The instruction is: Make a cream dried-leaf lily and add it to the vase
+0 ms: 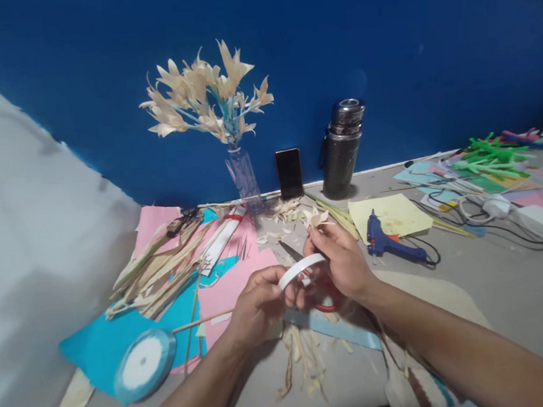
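Pinching a small cream husk flower (pixel 318 217) near its base, your right hand (pixel 340 257) is holding it above the grey table (pixel 522 295). Your left hand (pixel 256 300) is grasping a white tape roll (pixel 301 269), which is spanning the gap between your hands. Red-handled scissors (pixel 332 308) are showing behind the roll; I cannot tell whether your fingers are touching them. Beyond, a clear bottle (pixel 243 177) is holding similar flowers (pixel 205 92). A blue glue gun (pixel 389 244) is lying to your right, a ribbon spool (pixel 144 363) resting to your left.
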`<action>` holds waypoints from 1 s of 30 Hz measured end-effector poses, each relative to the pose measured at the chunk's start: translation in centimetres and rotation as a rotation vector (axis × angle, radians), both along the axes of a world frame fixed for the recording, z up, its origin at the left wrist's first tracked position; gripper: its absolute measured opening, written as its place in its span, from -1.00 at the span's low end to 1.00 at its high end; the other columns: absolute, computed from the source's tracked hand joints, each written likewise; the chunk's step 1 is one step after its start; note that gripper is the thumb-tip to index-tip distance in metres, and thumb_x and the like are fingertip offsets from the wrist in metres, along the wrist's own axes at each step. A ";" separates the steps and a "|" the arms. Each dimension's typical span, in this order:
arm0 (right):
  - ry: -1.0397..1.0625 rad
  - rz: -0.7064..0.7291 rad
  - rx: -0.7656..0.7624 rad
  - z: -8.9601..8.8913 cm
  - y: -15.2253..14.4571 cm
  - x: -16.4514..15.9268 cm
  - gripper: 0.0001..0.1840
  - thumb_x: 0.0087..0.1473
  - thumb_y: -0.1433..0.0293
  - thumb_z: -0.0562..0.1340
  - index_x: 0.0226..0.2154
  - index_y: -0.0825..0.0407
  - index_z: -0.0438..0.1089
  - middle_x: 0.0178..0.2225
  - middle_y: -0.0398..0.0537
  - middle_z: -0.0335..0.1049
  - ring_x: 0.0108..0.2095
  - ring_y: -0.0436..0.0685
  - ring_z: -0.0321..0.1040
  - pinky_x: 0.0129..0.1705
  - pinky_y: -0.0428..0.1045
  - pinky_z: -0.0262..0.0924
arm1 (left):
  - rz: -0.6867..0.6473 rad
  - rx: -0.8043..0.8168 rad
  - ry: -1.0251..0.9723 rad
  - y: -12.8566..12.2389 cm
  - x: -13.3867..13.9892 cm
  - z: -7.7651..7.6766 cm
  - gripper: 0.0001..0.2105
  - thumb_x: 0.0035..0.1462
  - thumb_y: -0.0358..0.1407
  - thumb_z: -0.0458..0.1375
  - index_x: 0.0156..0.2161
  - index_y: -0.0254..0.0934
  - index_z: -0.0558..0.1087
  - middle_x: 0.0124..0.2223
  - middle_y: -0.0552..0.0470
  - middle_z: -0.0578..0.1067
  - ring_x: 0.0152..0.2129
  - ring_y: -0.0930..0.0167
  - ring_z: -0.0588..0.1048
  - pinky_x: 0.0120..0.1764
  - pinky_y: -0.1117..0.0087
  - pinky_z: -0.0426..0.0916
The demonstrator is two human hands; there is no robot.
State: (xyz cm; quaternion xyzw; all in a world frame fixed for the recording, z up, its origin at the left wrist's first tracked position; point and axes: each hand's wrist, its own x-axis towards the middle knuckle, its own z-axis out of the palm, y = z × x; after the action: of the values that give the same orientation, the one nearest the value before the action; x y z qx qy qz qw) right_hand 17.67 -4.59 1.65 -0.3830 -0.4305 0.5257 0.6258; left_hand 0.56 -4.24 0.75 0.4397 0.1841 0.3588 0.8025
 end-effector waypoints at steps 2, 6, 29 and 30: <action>0.116 -0.008 -0.089 -0.2 0.3 -0.3 -0.63 0.14 0.07 0.29 -0.41 -0.01 0.24 -0.64 -0.28 0.29 -0.73 -0.07 0.12 -0.70 -0.15 0.01 | -0.027 0.006 -0.043 0.1 0.0 0.0 -0.86 -0.03 -0.38 0.12 -0.47 -0.38 0.51 -0.49 -0.10 0.51 -0.47 0.32 0.45 -0.19 0.23 0.29; 0.327 -0.016 -0.242 -0.2 0.6 -0.9 -0.56 -0.06 0.14 0.44 -0.46 0.00 0.21 -0.69 -0.32 0.21 -0.74 -0.11 0.04 -0.73 -0.18 -0.08 | -0.039 0.008 -0.031 -0.2 0.4 0.2 -0.92 -0.09 -0.49 0.15 -0.49 -0.35 0.50 -0.51 -0.05 0.50 -0.46 0.33 0.47 -0.09 0.18 0.31; 0.357 0.076 -0.430 -0.4 1.6 0.4 -0.75 0.06 0.34 0.37 -0.46 0.05 0.28 -0.62 -0.17 0.39 -0.71 -0.07 0.24 -0.70 -0.21 0.17 | 0.072 -0.298 -0.062 0.6 0.3 0.2 -0.74 0.10 -0.26 0.33 -0.17 -0.40 0.51 -0.43 -0.04 0.60 -0.47 0.37 0.63 -0.56 0.58 0.45; 0.335 0.098 -0.411 -0.4 1.6 0.5 -0.74 0.05 0.32 0.37 -0.45 0.04 0.28 -0.63 -0.18 0.39 -0.71 -0.07 0.23 -0.70 -0.21 0.16 | 0.084 -0.283 -0.043 0.6 0.2 0.3 -0.75 0.10 -0.24 0.34 -0.19 -0.40 0.51 -0.44 -0.03 0.59 -0.50 0.37 0.62 -0.61 0.59 0.42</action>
State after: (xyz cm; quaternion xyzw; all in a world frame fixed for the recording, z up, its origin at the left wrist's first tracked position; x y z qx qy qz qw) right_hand 18.20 -2.94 1.23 -0.3885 -0.2234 0.6876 0.5713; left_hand 0.79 -3.63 1.01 0.3062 0.2339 0.3717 0.8446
